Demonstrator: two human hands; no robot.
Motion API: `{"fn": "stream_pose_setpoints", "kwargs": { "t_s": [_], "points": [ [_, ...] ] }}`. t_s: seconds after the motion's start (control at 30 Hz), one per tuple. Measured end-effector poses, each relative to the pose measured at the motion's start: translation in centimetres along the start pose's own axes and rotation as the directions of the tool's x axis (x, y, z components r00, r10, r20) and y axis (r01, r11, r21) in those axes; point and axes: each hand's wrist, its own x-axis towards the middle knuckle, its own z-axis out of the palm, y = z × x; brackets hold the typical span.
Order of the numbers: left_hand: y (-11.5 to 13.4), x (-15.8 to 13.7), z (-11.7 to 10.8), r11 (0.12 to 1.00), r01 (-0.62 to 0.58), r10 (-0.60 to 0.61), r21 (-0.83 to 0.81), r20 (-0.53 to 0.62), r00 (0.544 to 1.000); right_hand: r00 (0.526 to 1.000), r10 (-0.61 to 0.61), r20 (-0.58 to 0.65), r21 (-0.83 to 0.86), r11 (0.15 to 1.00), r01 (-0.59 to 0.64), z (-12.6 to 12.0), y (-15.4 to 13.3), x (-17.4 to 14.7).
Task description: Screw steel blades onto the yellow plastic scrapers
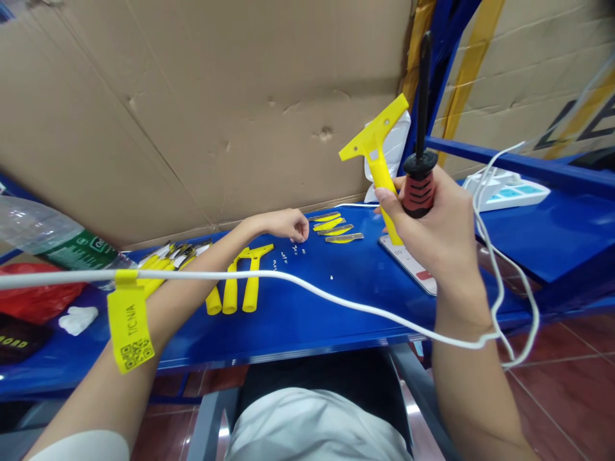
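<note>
My right hand [446, 218] is closed round a screwdriver [419, 186] with a red and black handle, its shaft pointing up. The same hand also grips a yellow T-shaped scraper handle [379, 157] between thumb and fingers. Low over the blue table, my left hand [291, 225] has its fingertips pinched together; whatever they hold is too small to see. Small silvery screws [284, 258] lie in loose groups just below it. To its right are several yellow strips with blades [339, 232]. More yellow scraper handles [250, 282] lie left of the screws, partly behind my left forearm.
A white cable [317, 296] with a yellow tag [129, 326] crosses in front of both arms. A phone [408, 266] lies under my right hand. Left are assembled scrapers [161, 259], a plastic bottle [62, 234] and a red bag [41, 294]. Cardboard [240, 109] stands behind; a power strip [509, 192] sits right.
</note>
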Motion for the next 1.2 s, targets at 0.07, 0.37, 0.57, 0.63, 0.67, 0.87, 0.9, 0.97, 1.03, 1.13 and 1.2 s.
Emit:
{"fn": "stream_pose_setpoints", "kwargs": {
  "t_s": [0.07, 0.37, 0.57, 0.63, 0.67, 0.87, 0.9, 0.97, 1.03, 1.13, 1.2],
  "points": [
    [-0.5, 0.2, 0.2, 1.0, -0.001, 0.001, -0.015, 0.018, 1.0, 1.0, 0.011, 0.006, -0.002, 1.0, -0.011, 0.0, 0.0, 0.0],
    [-0.5, 0.1, 0.3, 0.999, -0.012, 0.015, -0.032, 0.092, 0.996, 1.0, 0.021, 0.006, 0.003, 1.0, -0.021, 0.0, -0.1, -0.1],
    [0.7, -0.2, 0.3, 0.999, -0.042, 0.042, -0.001, 0.059, 0.997, 1.0, 0.021, 0.01, 0.009, 1.0, -0.021, 0.0, -0.1, -0.1],
    [2.0, -0.2, 0.8, 0.996, -0.089, 0.089, -0.009, 0.044, 0.995, 1.0, 0.024, 0.007, 0.01, 1.0, -0.024, -0.1, -0.2, -0.1],
    [2.9, -0.2, 1.2, 0.992, -0.123, 0.124, -0.022, 0.052, 0.991, 1.0, 0.026, 0.007, 0.013, 1.0, -0.026, -0.1, -0.2, -0.1],
    [7.9, 0.0, 4.6, 0.943, -0.326, 0.334, -0.075, 0.172, 0.927, 1.0, 0.03, 0.005, 0.023, 0.999, -0.03, -0.1, -0.4, 0.0],
    [8.4, 0.0, 5.0, 0.94, -0.337, 0.342, -0.059, 0.176, 0.923, 0.999, 0.032, 0.007, 0.023, 0.999, -0.033, -0.1, -0.4, 0.0],
    [9.1, 0.1, 5.4, 0.939, -0.343, 0.339, -0.009, 0.175, 0.924, 0.999, 0.038, 0.009, 0.019, 0.999, -0.038, -0.1, -0.4, 0.0],
    [9.2, 0.1, 5.3, 0.941, -0.337, 0.327, 0.032, 0.175, 0.929, 0.999, 0.037, 0.012, 0.007, 0.999, -0.037, -0.1, -0.3, 0.0],
    [8.3, 0.3, 3.7, 0.95, -0.31, 0.302, 0.035, 0.143, 0.943, 1.0, 0.028, 0.005, -0.008, 1.0, -0.028, -0.1, -0.2, 0.0],
    [6.7, 0.6, 2.2, 0.966, -0.259, 0.257, 0.024, 0.062, 0.965, 1.0, 0.024, -0.001, 0.003, 1.0, -0.024, -0.1, -0.2, 0.0]
  ]
}}
